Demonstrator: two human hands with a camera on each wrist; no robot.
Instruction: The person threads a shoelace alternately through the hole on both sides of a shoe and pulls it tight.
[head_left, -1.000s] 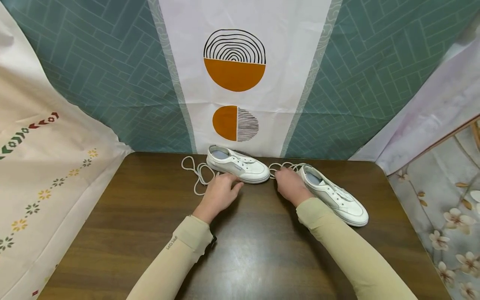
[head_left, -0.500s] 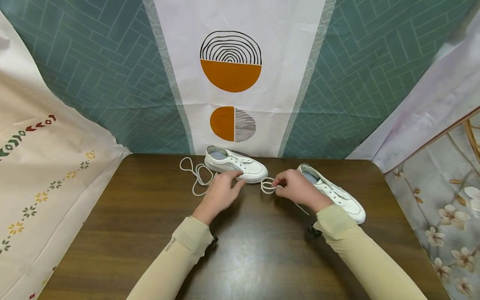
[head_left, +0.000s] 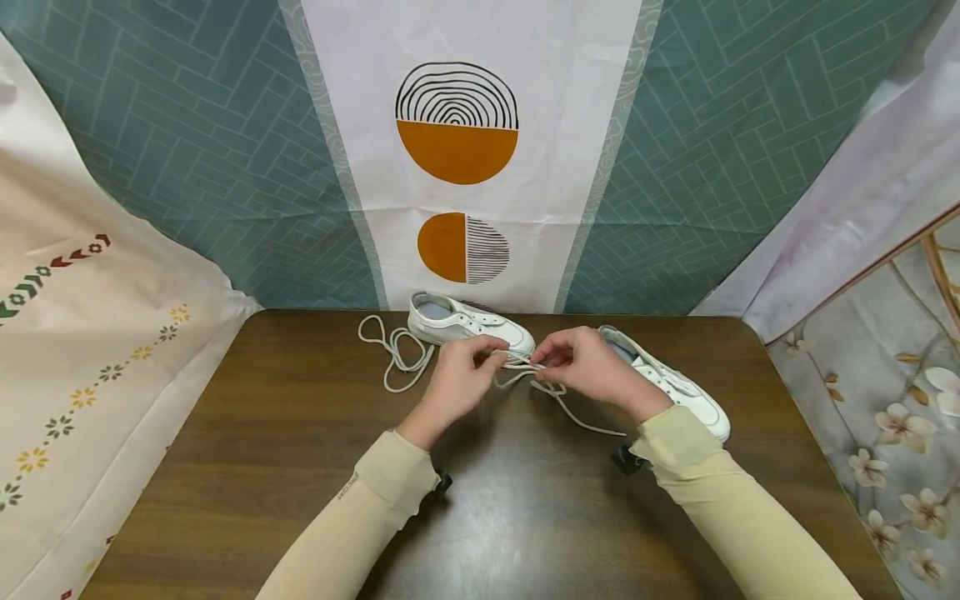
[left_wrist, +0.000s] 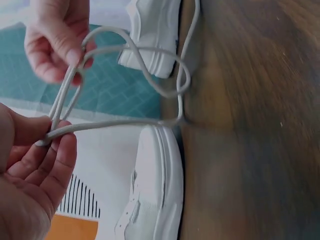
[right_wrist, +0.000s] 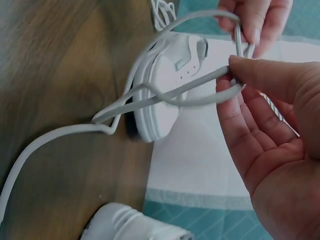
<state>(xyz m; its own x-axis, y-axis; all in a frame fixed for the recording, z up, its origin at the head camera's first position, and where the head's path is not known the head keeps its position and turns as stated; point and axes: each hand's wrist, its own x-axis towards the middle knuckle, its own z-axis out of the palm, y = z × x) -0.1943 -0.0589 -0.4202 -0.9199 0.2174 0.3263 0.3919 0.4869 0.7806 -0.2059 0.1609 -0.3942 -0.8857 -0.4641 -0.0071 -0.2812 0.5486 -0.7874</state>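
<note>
A looped white shoelace is stretched between my two hands, just in front of the toe of the left white sneaker. My left hand pinches one side of the loops between thumb and fingers, clearly seen in the left wrist view. With thumb and forefinger my right hand pinches the other side. One loose end of the lace trails onto the table toward the right. Partly behind my right hand lies the right white sneaker. Both shoes have bare eyelets showing.
Another white shoelace lies in loose loops on the table, left of the left sneaker. The brown wooden table ends at a patterned cloth backdrop. Cloths also hang at both sides.
My right hand has picked the shoelace up from beside the right sneaker and drawn it leftward and nearer. My left hand has moved slightly right and now pinches it too.
</note>
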